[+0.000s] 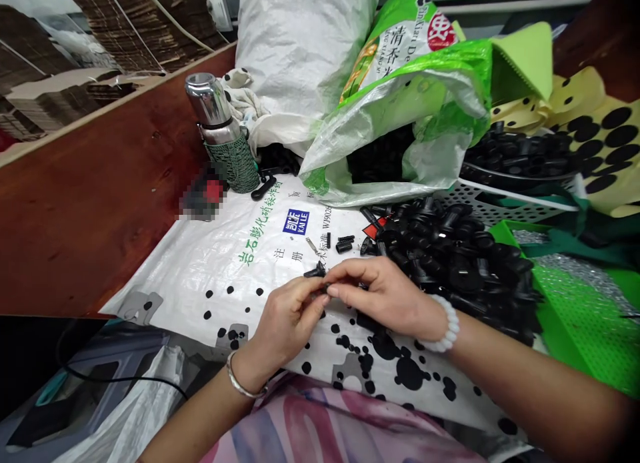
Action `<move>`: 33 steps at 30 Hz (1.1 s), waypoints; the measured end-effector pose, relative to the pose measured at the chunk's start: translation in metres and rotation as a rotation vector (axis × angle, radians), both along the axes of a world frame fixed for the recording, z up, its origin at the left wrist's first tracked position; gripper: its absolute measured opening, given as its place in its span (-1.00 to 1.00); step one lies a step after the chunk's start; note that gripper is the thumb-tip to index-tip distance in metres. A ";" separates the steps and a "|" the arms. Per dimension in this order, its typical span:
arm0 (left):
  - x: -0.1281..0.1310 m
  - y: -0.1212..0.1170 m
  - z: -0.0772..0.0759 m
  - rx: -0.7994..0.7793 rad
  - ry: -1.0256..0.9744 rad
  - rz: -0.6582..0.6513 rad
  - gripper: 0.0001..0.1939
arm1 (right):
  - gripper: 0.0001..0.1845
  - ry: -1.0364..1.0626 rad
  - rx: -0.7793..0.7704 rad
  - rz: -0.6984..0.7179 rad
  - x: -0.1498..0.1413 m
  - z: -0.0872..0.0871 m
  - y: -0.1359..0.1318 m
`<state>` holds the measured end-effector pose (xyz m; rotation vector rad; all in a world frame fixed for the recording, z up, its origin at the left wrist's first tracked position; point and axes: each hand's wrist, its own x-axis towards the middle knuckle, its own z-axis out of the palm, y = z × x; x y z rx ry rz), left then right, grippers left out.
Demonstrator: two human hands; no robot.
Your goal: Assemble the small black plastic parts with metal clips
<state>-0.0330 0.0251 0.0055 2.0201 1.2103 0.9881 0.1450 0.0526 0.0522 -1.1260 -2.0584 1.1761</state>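
Note:
My left hand (287,316) is closed in a pinch, and a small black plastic part (315,271) with a flared end sticks out just beyond its fingers. Thumb and fingers of my right hand (385,293) are pinched together and meet the left fingertips. Whatever sits between the right fingertips is mostly covered. Just beyond both hands, short black plastic pieces (345,244) and a thin metal piece (312,245) lie on the white woven sack (175,269). To the right of my right hand is a heap of black plastic parts (460,263).
A green bin (575,336) with small silvery pieces (585,276) stands at right. Behind the heap lies an open green-white bag (440,103) of black parts. A metal thermos (227,143) stands near the wooden side board (100,209). Black discs (410,373) lie near the front edge.

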 end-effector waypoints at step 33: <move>-0.004 -0.017 0.008 -0.297 -0.387 0.071 -0.73 | -0.78 -0.120 0.403 -0.014 0.018 -0.012 -0.029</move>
